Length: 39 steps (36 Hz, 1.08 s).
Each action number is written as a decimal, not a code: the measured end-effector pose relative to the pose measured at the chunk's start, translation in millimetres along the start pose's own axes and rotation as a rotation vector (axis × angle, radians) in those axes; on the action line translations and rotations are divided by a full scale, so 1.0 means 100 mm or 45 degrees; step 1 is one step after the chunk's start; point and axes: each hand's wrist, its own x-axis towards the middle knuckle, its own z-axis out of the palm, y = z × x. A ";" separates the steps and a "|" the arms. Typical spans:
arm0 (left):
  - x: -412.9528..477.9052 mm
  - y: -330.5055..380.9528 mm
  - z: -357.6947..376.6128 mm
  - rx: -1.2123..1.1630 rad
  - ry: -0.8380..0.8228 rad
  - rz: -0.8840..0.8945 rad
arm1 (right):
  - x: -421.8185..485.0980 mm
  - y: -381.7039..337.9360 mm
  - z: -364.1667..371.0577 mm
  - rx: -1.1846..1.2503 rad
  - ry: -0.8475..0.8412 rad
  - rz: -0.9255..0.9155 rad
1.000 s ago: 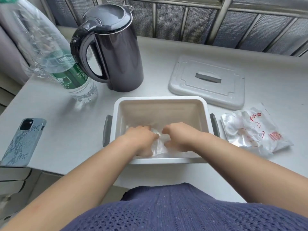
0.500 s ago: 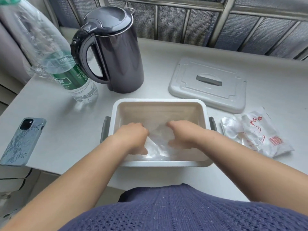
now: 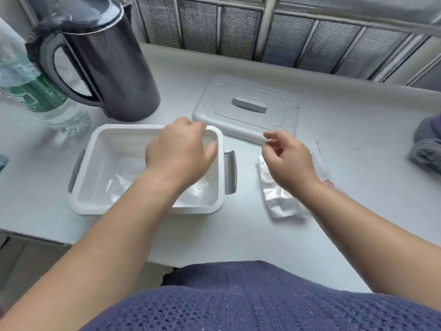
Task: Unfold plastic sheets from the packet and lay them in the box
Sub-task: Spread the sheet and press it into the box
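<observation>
The white box (image 3: 95, 144) with grey side handles stands on the table in front of me. A clear, crinkled plastic sheet (image 3: 119, 185) lies on its bottom. My left hand (image 3: 181, 151) hovers above the box's right half, fingers loosely curled, holding nothing. My right hand (image 3: 288, 161) is raised to the right of the box, over the packet (image 3: 279, 199), with loosely bent fingers and nothing visible in them. The clear packet with red print lies flat on the table, partly hidden by my right hand and wrist.
The box's grey lid (image 3: 248, 108) lies behind the packet. A dark kettle (image 3: 114, 68) and a clear bottle with a green label (image 3: 35, 91) stand at the back left. A grey-purple object (image 3: 427, 144) sits at the right edge. The table's front edge is near my body.
Both hands have lifted out of the box and let go of the sheet, which stays inside. My right hand moved right, over the packet. The view shifted right.
</observation>
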 end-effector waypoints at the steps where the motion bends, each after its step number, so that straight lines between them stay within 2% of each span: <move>1: -0.03 0.16 0.06 -0.103 0.033 0.034 | -0.02 0.11 -0.09 -0.031 -0.029 0.047; 3: -0.08 0.47 0.20 -0.241 0.066 0.083 | -0.07 0.32 -0.26 -0.087 -0.073 0.126; 9: -0.21 0.98 0.62 -0.377 0.033 0.123 | -0.12 0.78 -0.56 -0.231 -0.237 0.272; 11: -0.26 1.10 0.79 -0.474 -0.080 0.047 | -0.14 0.88 -0.58 -0.261 -0.314 0.294; 14: -0.35 1.17 1.10 -0.610 -0.359 -0.208 | -0.19 0.98 -0.56 -0.281 -0.437 0.307; 16: -0.40 1.16 1.32 -0.615 -0.432 -0.332 | -0.19 1.03 -0.54 -0.300 -0.508 0.287; 18: -0.45 1.15 1.51 -0.600 -0.420 -0.359 | -0.17 1.06 -0.54 -0.321 -0.583 0.266; 22: -0.52 1.17 1.80 -0.526 -0.412 -0.224 | -0.10 1.10 -0.52 -0.335 -0.676 0.310; 30: -0.46 1.10 1.95 -0.443 -0.015 -0.022 | -0.02 1.40 -0.55 -0.232 -0.668 0.441; 34: -0.40 1.09 1.88 -0.597 -0.040 -0.159 | 0.05 1.41 -0.56 -0.092 -0.652 0.532; 39: -0.32 1.03 1.79 -0.954 -0.101 -0.520 | 0.09 1.37 -0.56 -0.011 -0.634 0.551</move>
